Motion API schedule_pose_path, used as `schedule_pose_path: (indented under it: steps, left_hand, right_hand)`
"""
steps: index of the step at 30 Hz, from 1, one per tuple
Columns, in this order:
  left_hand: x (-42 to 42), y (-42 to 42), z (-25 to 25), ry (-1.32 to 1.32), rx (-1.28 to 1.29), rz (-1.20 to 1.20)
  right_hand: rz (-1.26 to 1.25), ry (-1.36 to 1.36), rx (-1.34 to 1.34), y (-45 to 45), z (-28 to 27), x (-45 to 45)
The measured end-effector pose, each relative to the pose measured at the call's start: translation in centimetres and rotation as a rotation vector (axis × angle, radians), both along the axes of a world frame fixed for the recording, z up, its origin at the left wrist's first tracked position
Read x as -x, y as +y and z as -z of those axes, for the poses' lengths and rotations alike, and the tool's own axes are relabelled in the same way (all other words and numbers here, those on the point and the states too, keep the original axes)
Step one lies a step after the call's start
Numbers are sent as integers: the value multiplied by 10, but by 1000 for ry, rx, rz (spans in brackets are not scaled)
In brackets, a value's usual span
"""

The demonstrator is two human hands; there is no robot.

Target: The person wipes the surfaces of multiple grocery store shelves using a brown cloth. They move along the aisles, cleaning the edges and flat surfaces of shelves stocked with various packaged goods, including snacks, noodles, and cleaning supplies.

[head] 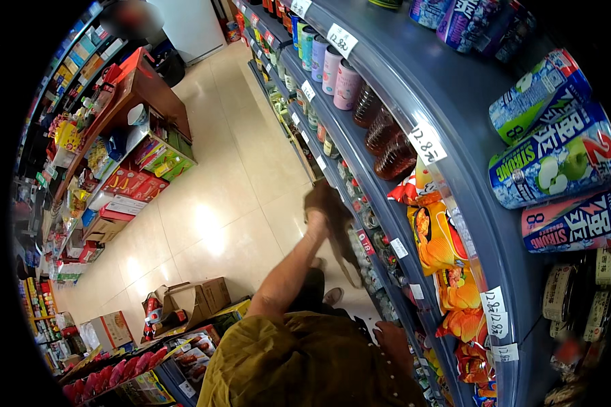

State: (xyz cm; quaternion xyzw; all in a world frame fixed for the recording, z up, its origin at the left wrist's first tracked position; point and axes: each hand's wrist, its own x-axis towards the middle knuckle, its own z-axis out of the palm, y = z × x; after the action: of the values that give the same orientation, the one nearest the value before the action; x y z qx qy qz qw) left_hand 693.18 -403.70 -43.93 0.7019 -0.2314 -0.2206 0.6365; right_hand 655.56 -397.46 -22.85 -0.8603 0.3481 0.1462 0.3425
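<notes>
My left hand (316,209) is stretched out ahead, gripping a brown cloth (340,224). The cloth is blurred and hangs down alongside the lower tiers of the store shelf (382,198); whether it touches them I cannot tell. Beside the same shelf, close to my body, my right hand (393,342) hangs low with loosely parted fingers and nothing seen in it. Small glass bottles (366,219) line a lower tier by the cloth. On the tier above stand pastel cans (346,84), dark ribbed bottles (394,157) and orange snack bags (440,241).
Large drink cans (555,157) and dark jars (560,292) stand on the top tier at right. A tiled floor aisle (229,168) runs ahead. Left of it is a wooden counter (165,96) with red boxes (135,183). An open cardboard box (198,300) holds bottles behind my left arm.
</notes>
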Motion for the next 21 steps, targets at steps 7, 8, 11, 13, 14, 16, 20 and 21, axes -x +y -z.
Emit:
schedule_pose_path:
  steps: [7, 8, 11, 13, 14, 16, 20, 21]
  left_hand:
    - [-147, -73, -244, -539, -1039, 76]
    - [-174, -81, -235, -548, -884, -85]
    - [-238, -119, -211, -785, -699, -379]
    - [-287, -159, -165, -607, -669, -388]
    - [-289, -171, -177, -440, -639, -389]
    - [-293, -190, -178, -306, -595, -411]
    - [-322, -201, -183, -502, -599, -301]
    - [-333, -205, -171, -574, -604, -264]
  right_hand:
    - [18, 54, -58, -30, 14, -48]
    - [22, 81, -68, -35, 13, -64]
    - [80, 124, -162, -53, 1, -121]
    - [130, 345, -192, -57, -40, -190]
    - [111, 322, -174, -63, -36, -201]
    - [56, 269, -134, -70, -10, -205]
    - [-10, 176, -65, -81, 10, -227]
    - [-18, 166, -53, -82, 10, -236]
